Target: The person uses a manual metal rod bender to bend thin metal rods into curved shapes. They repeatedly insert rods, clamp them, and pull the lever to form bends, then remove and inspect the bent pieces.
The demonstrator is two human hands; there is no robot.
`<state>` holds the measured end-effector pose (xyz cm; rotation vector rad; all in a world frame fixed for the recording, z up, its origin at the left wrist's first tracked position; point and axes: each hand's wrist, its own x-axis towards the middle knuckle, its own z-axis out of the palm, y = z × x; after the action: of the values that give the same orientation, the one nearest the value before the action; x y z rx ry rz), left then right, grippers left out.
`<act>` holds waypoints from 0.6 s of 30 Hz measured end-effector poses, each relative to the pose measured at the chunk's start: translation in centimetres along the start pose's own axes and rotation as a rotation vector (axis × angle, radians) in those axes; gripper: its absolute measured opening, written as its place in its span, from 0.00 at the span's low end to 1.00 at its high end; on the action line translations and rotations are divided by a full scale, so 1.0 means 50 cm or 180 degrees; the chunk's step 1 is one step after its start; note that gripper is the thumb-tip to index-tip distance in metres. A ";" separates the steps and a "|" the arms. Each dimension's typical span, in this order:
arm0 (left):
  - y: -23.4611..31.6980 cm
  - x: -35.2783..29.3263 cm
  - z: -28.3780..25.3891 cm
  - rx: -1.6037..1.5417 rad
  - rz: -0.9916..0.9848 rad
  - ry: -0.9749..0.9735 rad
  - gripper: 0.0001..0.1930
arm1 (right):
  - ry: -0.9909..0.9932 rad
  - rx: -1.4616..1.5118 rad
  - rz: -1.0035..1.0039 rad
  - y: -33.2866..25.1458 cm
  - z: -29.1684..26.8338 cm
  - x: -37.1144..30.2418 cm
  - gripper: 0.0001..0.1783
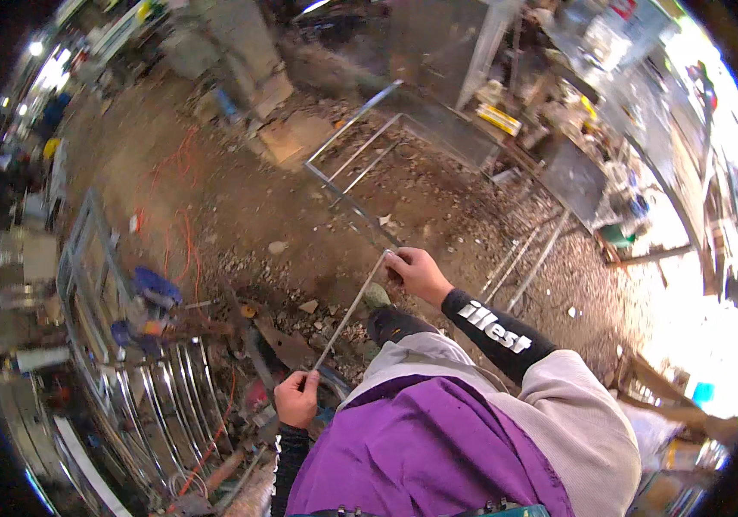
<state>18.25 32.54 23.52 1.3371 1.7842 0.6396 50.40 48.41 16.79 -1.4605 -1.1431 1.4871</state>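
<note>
A thin, straight, pale rod (351, 312) runs aslant between my two hands. My left hand (297, 399) is closed round its lower, nearer end. At the upper, farther end, my right hand (415, 274) pinches it between thumb and fingers. Whether it is metal or something else I cannot tell. Just beyond the right hand lies a metal frame (343, 197) with several parallel bars, resting on the dirt. Below the rod, a shoe (375, 296) shows on the ground.
Several shiny curved metal tubes (162, 388) and a grey metal frame (93, 237) stand at the left. An orange cable (188, 237) trails over the dirt floor. Long bars (539, 258) lie at the right, below a dark metal sheet (571, 179). Cardboard (297, 136) lies farther off.
</note>
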 end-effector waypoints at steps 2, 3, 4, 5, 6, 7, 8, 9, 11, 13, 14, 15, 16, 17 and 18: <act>0.034 0.002 0.026 0.0216 0.0270 -0.0162 0.16 | 0.0357 0.0578 0.0148 0.065 -0.047 -0.053 0.22; 0.015 0.007 0.040 0.0162 0.0376 -0.0331 0.15 | 0.0505 0.0698 0.0040 0.083 -0.056 -0.082 0.23; 0.003 0.011 0.049 0.0192 0.0419 -0.0471 0.15 | 0.0647 0.0895 0.0077 0.099 -0.062 -0.105 0.23; 0.016 0.014 0.059 0.0226 0.0437 -0.0596 0.15 | 0.0763 0.1093 0.0123 0.100 -0.070 -0.125 0.22; 0.032 0.017 0.069 0.0273 0.0451 -0.0715 0.15 | 0.0871 0.1303 0.0165 0.097 -0.079 -0.143 0.22; 0.033 0.022 0.085 0.0182 0.0506 -0.0791 0.16 | 0.1009 0.1534 0.0232 0.095 -0.083 -0.157 0.23; 0.041 0.030 0.100 0.0196 0.0578 -0.0867 0.17 | 0.1181 0.1834 0.0180 0.085 -0.091 -0.168 0.23; 0.050 0.035 0.114 0.0209 0.0644 -0.0934 0.17 | 0.1339 0.2133 0.0125 0.073 -0.098 -0.179 0.23; 0.052 0.035 0.143 0.0183 0.0815 -0.1014 0.18 | 0.1647 0.2456 0.0005 0.057 -0.114 -0.206 0.24; 0.037 0.025 0.177 0.0099 0.1022 -0.1042 0.18 | 0.1688 0.2329 -0.0244 0.075 -0.138 -0.232 0.24; 0.038 0.028 0.190 0.0064 0.1008 -0.1077 0.18 | 0.1702 0.2295 -0.0344 0.074 -0.157 -0.238 0.24; 0.039 0.031 0.207 0.0025 0.0992 -0.1108 0.18 | 0.1725 0.2264 -0.0587 0.063 -0.173 -0.242 0.24; 0.044 0.031 0.221 -0.0018 0.0975 -0.1137 0.18 | 0.1792 0.2127 -0.0746 0.063 -0.193 -0.240 0.23; 0.050 0.017 0.239 -0.0082 0.1015 -0.1114 0.18 | 0.1855 0.1979 -0.0889 0.075 -0.210 -0.248 0.23; 0.064 0.004 0.260 -0.0150 0.1055 -0.1089 0.18 | 0.1916 0.1825 -0.1032 0.085 -0.228 -0.257 0.23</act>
<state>30.78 32.87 18.74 1.6176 1.2808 0.5813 62.99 36.01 17.57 -1.1288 -0.4923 0.9364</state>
